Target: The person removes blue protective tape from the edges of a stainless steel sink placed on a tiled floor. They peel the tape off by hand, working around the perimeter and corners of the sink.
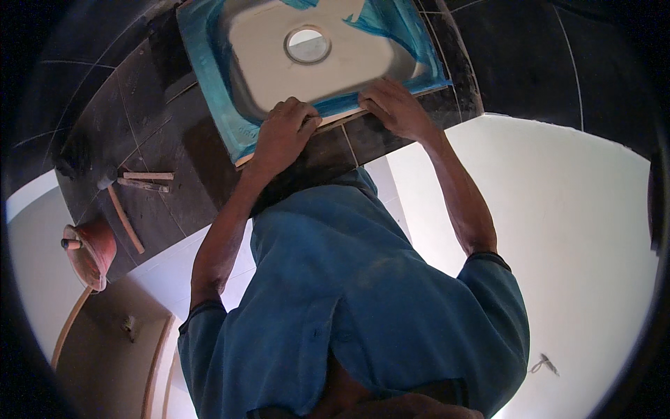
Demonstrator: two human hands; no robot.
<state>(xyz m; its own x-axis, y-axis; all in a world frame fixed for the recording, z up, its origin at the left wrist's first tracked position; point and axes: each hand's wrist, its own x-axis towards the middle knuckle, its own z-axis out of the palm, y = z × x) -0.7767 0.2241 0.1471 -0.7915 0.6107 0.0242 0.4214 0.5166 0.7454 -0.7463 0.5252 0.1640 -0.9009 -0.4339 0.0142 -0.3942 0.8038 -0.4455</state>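
Note:
A metal sink point(269, 66) with a round drain hole sits at the counter's edge in front of me. Blue protective film point(218, 94) covers much of its rim and is torn and loose at the far side. My left hand point(287, 133) is closed at the near rim, fingers curled on the film's edge. Farther right along the same rim, my right hand point(396, 110) is also closed, fingers bent down on the film. Between the two hands a pale strip of the rim's edge shows. The fingertips are partly hidden, so their exact grip is hard to see.
On the dark tiled counter point(199, 157) to the left lie a hammer point(125, 216) with a wooden handle and two short stick-like tools point(146, 180). A reddish bucket point(98, 251) stands at the counter's left end. Dark wall tiles point(530, 63) border the right side.

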